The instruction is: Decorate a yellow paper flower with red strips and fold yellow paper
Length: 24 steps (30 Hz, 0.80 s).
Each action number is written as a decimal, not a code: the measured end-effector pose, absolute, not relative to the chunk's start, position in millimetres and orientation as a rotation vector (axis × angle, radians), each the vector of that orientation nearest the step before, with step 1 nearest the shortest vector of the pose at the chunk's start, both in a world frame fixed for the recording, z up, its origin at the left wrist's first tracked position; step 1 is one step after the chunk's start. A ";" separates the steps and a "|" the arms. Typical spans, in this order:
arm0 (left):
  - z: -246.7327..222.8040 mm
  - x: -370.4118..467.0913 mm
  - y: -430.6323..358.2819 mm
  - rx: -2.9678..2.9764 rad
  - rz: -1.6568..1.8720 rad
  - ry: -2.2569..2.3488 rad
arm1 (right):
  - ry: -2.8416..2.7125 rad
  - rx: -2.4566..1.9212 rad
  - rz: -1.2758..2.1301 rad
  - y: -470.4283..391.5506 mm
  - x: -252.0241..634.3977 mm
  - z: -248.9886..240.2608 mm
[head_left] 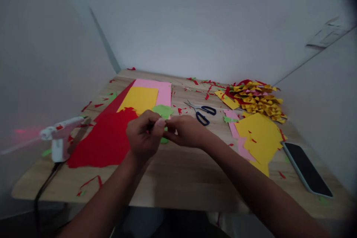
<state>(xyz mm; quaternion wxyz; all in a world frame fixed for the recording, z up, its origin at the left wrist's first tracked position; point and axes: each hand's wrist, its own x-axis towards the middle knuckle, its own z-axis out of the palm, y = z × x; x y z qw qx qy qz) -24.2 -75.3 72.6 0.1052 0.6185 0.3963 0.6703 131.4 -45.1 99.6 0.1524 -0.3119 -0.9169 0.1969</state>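
My left hand (145, 133) is closed, fingers curled and thumb pressed on them, above the middle of the table. Fingertips of my right hand (182, 130) meet it from the right, also pinched together. Whatever lies between the fingertips is too small and hidden to name. Behind and below the hands show pieces of light green paper (163, 111). A large red sheet (103, 143) with a ragged edge lies left of my left hand. Scissors (201, 111) with dark blue handles rest beyond my right hand, blades pointing to the back left.
A glue gun (61, 134) with a cord stands at the left. Yellow (141, 97) and pink sheets (165, 91) lie at the back. On the right are yellow paper (260, 137), a pile of folded yellow pieces (259, 100) and a phone (306, 169). Red scraps are scattered about.
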 end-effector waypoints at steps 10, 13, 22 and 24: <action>62.0 -62.4 -97.6 2.563 1.471 0.962 | -2.117 -1.078 0.574 -144.8 191.5 96.9; 55.2 -63.3 -97.7 2.744 1.249 0.942 | -1.947 -1.125 0.461 -167.5 201.8 101.4; 87.4 -63.8 -131.6 2.581 1.122 1.356 | -2.582 -1.014 0.648 -194.2 131.9 80.0; 89.4 -81.4 -140.6 2.422 1.254 1.552 | -2.597 -1.209 0.646 -175.5 125.5 76.8</action>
